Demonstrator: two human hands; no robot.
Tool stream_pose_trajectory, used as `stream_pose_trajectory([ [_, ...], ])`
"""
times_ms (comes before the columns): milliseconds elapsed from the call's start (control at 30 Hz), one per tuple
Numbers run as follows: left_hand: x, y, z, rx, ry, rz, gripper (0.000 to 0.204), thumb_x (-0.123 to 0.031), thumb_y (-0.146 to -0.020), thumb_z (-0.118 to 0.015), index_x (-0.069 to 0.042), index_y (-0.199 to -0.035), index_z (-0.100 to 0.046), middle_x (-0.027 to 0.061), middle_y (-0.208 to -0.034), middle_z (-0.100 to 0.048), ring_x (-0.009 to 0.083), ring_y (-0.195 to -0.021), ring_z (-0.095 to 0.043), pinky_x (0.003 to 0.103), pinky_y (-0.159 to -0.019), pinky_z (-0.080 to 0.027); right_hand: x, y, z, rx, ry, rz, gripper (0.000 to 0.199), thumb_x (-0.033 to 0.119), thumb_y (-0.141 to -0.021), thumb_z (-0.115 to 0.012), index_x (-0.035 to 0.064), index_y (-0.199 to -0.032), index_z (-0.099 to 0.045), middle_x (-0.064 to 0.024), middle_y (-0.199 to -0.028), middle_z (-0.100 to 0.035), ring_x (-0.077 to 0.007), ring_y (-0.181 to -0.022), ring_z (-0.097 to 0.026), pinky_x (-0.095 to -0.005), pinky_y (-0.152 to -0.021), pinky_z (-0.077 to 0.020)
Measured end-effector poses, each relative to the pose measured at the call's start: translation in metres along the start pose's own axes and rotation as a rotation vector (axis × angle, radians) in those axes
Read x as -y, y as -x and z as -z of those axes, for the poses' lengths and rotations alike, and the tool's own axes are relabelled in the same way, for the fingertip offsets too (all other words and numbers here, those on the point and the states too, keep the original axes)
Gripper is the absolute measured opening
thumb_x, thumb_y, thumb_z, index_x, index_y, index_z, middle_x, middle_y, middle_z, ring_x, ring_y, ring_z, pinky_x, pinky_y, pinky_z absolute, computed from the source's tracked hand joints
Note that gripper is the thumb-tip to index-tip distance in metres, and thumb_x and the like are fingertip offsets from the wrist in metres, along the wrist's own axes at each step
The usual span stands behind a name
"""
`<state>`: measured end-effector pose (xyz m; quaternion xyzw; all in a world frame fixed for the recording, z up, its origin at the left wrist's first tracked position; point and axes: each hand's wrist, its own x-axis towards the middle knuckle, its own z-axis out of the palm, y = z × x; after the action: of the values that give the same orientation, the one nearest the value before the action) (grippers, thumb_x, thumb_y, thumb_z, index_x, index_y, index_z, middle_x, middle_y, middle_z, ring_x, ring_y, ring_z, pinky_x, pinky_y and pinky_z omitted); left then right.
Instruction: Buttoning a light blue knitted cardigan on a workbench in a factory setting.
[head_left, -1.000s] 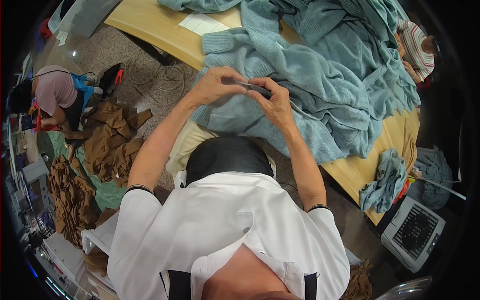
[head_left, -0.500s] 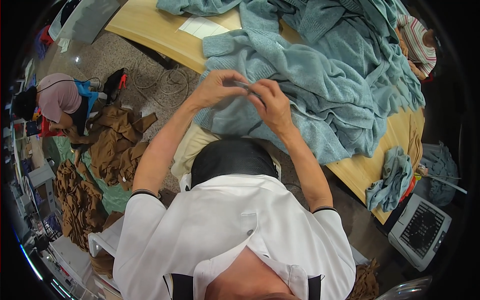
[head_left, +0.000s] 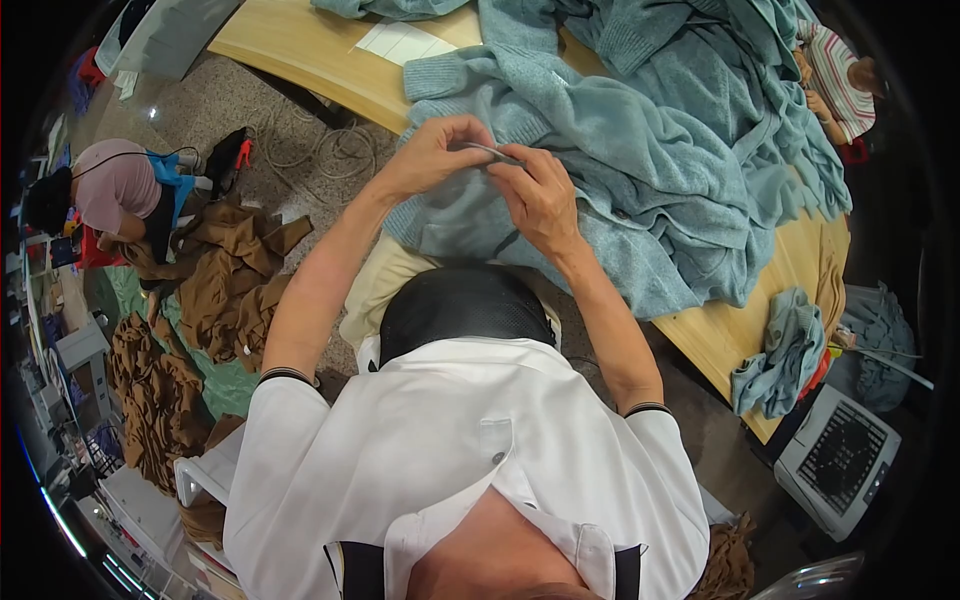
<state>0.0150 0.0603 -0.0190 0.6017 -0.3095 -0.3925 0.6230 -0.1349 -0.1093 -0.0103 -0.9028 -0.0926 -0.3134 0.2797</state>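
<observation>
I had a thin grey strip (head_left: 492, 153) stretched between my fingertips, in front of the heaped blue-green knitwear (head_left: 640, 150) on the wooden table (head_left: 290, 50). Its long axis ran crosswise before me, left to right, with the right end dipping a little toward my body. My left hand (head_left: 430, 158) was pinched on one end, thumb against fingers, and my right hand (head_left: 543, 195) was pinched on the other, the two sets of fingertips near each other. My fingers hid both ends, and I couldn't make out whether the strip was separate or a garment's edge. The heap's far side was cut off at the top of the view.
</observation>
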Motion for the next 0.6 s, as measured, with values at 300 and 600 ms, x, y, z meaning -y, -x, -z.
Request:
stream_pose_trajectory([
  [300, 0.0021, 0.0000, -0.0027, 0.012, -0.032, -0.078, 0.012, -0.002, -0.095, -0.068, 0.000, -0.107, -0.069, 0.0001, -0.103, -0.069, 0.0070, -0.097, -0.064, 0.024, -0.087, -0.052, -0.0066, 0.0061, -0.0066, -0.022, -0.009, 0.019, 0.022, 0.000, -0.084, -0.079, 0.0033, -0.105, -0.075, -0.0127, -0.108, -0.073, -0.0319, -0.091, -0.071, -0.0410, -0.078, -0.0575],
  [600, -0.0038, 0.0024, -0.0017, 0.013, -0.100, -0.062, 0.016, -0.005, -0.098, -0.067, 0.002, -0.112, -0.071, 0.0004, -0.104, -0.069, 0.0066, -0.098, -0.061, 0.024, -0.088, -0.051, -0.0043, 0.0053, -0.0097, -0.103, 0.008, -0.006, 0.021, -0.001, -0.082, -0.076, 0.0033, -0.102, -0.070, -0.0118, -0.100, -0.070, -0.0314, -0.086, -0.071, -0.0407, -0.070, -0.0592],
])
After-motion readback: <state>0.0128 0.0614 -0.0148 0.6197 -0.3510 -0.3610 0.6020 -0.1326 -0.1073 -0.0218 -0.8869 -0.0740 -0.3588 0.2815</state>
